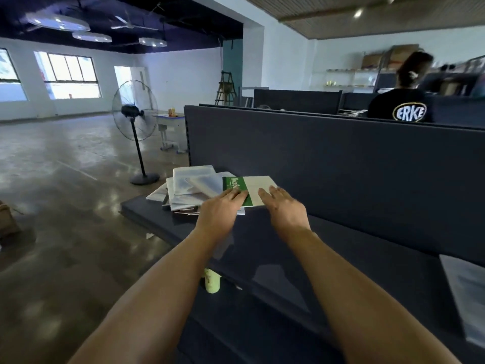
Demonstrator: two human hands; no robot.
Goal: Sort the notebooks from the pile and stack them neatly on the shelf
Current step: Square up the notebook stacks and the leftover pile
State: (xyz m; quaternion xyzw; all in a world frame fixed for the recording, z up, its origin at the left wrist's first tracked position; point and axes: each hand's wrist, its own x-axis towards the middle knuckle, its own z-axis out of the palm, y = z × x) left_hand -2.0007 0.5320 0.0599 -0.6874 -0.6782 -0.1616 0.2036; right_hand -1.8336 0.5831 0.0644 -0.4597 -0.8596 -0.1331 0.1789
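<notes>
Head view: both hands, left and right, lie flat with fingers straight on the green notebook, probably to slide it off the pile at the shelf's left end.

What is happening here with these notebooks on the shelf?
A person is working at a dark shelf. Both hands lie flat on a green and white notebook: the left hand on its green part, the right hand on its white part. Beside it, to the left, sits a loose pile of notebooks, not yet stacked.
</notes>
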